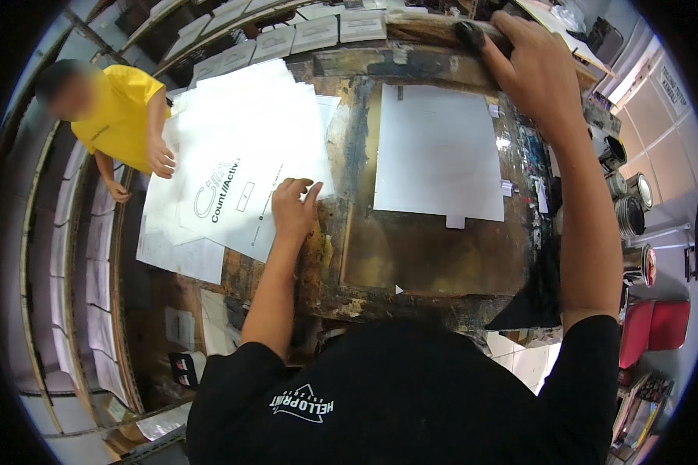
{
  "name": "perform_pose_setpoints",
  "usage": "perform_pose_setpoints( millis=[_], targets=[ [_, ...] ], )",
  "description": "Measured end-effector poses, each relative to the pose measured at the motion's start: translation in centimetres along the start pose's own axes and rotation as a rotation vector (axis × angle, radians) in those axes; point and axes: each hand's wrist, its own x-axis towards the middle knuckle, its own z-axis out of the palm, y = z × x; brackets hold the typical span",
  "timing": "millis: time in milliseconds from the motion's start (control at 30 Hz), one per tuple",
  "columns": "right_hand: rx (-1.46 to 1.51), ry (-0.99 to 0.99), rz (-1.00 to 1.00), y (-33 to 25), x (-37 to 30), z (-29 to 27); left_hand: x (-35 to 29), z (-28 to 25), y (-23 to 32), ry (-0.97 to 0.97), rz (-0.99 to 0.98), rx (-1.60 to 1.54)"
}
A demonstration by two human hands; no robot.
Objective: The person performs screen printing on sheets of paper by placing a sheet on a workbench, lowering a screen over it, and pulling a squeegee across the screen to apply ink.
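My left hand (295,209) rests at the right edge of a stack of white sheets (240,108), its thumb apart from its fingers. The top sheet bears black lettering and outlined shapes. At the far right, my right hand (531,74) is wrapped round the end of a wooden bar (450,29), which looks like the edge of a raised screen frame. Its thumb is stained black. Between my arms a plain white sheet (440,151) lies on the stained printing table (434,260), with small paper tabs (455,222) at its edges.
A person in a yellow shirt (124,108) stands at the left, one hand near the stack. Racks (105,310) holding paper line the left side. More sheets (314,35) lie along the back. Paint cans (638,263) and red chairs (667,325) are at the right.
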Motion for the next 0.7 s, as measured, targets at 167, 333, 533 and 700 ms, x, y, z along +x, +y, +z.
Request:
perform_pose_setpoints(
  millis=[167,333,533,700],
  targets=[
    [-0.005,-0.219,0.162,-1.0,1.4,-1.2,0.7,4.1,0.9,-0.014,-0.128,0.203],
    [0.021,-0.307,0.269,-1.7,3.3,-2.1,2.7,2.2,1.5,0.059,-0.113,-0.083],
    [0.067,-0.179,0.139,-0.2,4.1,-1.6,-0.2,2.8,6.5,-0.382,0.230,0.216],
    [0.014,-0.178,0.107,0.3,3.7,-1.0,-0.5,7.5,15.9,-0.650,0.438,0.021]
  ],
)
